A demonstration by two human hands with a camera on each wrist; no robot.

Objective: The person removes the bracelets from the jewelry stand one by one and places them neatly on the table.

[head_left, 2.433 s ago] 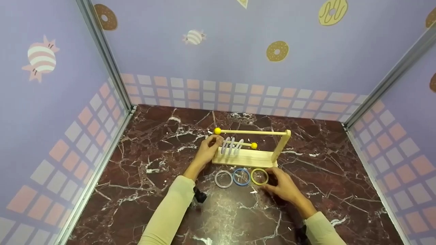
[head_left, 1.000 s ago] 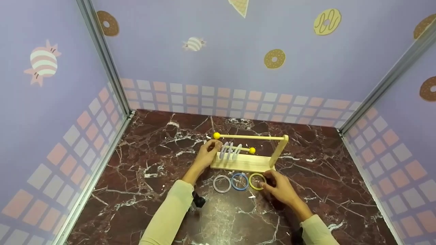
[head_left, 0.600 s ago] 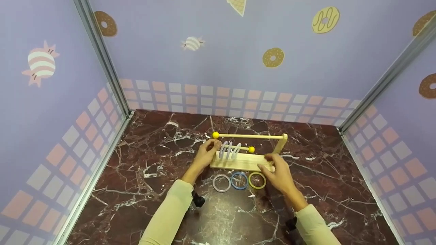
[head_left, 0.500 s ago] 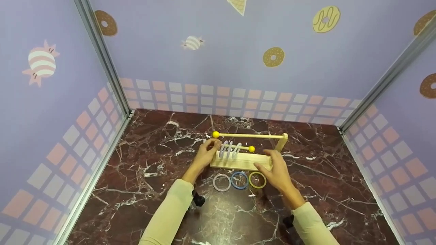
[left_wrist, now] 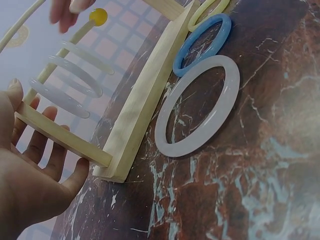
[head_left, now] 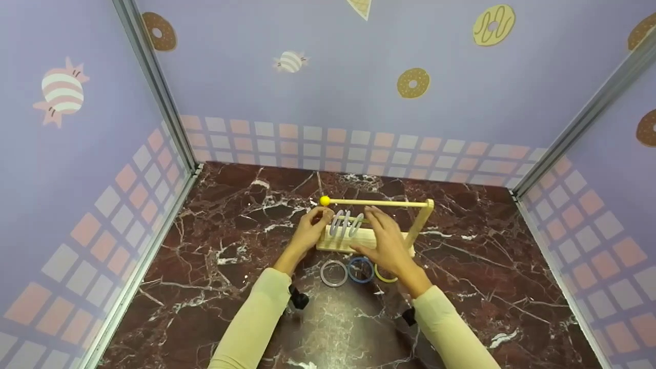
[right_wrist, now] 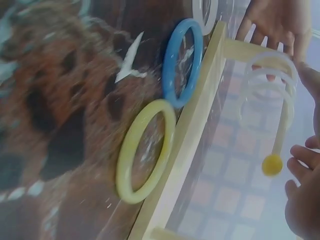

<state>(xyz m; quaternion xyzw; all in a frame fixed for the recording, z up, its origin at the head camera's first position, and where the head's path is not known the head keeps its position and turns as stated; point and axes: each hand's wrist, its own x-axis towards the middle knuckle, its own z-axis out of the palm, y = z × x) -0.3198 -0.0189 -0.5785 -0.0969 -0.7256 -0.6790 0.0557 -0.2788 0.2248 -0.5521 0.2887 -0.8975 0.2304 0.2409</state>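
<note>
My left hand grips the short upright of a wooden bangle stand, thumb at its top and fingers behind it. Three pale, translucent bangles hang on the stand's lower rod, which ends in a yellow ball. My right hand is beside that rod, fingers extended and thumb apart, close to the hanging bangles and holding nothing. It hides the ball in the head view. Along the stand's front lie a white bangle, a blue bangle and a yellow bangle, flat on the tabletop.
The stand's longer upper rod runs above the lower one, from a tall right post to a yellow ball near my left hand. Patterned purple panels enclose the dark red marbled table at the back and sides.
My right hand has left the yellow bangle on the table and moved up and left, over the base to the lower rod. My left hand keeps its grip on the stand.
</note>
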